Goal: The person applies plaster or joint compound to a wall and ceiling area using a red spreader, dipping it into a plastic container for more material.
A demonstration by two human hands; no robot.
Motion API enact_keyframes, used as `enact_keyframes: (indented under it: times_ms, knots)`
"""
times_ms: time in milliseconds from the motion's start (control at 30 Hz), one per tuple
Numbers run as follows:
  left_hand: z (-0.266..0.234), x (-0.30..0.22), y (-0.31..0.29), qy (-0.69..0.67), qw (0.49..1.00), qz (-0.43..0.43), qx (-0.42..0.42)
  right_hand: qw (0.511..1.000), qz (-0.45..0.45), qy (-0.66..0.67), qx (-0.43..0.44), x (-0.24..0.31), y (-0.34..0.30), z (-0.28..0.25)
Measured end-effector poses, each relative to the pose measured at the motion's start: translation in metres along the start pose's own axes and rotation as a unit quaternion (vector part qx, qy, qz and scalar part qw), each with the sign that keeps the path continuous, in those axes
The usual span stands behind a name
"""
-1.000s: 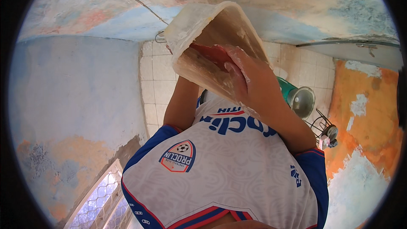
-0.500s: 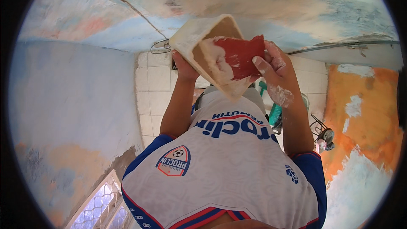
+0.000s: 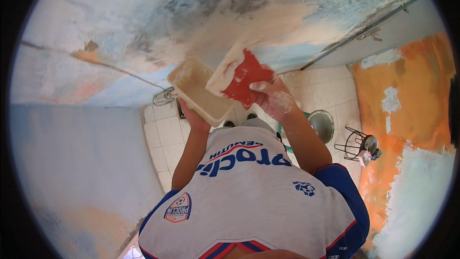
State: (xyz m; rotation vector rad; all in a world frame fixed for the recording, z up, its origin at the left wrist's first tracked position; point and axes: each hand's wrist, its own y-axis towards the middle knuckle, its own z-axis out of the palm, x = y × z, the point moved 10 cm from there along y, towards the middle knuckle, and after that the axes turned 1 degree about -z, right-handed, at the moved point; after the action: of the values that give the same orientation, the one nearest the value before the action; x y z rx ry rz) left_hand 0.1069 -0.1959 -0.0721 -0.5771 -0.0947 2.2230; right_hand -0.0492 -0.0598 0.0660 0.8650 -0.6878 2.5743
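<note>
My left hand [image 3: 194, 118] grips a pale, plaster-smeared rectangular tub [image 3: 200, 104] from its left side and underneath, with part of the fingers hidden behind it. The tub is tilted so that its inside shows, coated with creamy putty. My right hand [image 3: 275, 99], whitened with dried putty, pinches a flat red putty spreader [image 3: 248, 79] with the thumb on its upper face. A thick band of cream putty [image 3: 225, 72] covers the spreader's far left edge. The spreader is above the tub's right side, near the wall.
A patchy blue, cream and grey wall [image 3: 258, 9] rises in front, with a cable [image 3: 115, 69] running along it. On the tiled floor [image 3: 316, 84] to the right stand a round grey basin [image 3: 321, 127] and a black metal frame [image 3: 354, 144]. An orange wall [image 3: 407, 91] is at right.
The spreader has come up out of the tub, carrying putty along its edge, and turned toward the wall. The tub has moved lower and left in view. The head view has shifted.
</note>
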Motion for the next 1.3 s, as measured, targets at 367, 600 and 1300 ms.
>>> enact_keyframes:
  times_ms: [367,600,1300]
  knots:
    - [-0.024,-0.033,-0.008,0.078,0.995,0.058,-0.026,0.982,-0.068,0.136,-0.113,-0.025,0.049,-0.172]
    - [-0.034,-0.093,-0.017,0.152,0.985,0.039,-0.077,0.947,-0.177,0.071,-0.257,-0.053,0.138,-0.31]
    - [-0.068,-0.192,-0.002,0.205,0.97,0.015,-0.129,0.846,-0.229,0.021,-0.482,0.015,0.141,-0.313]
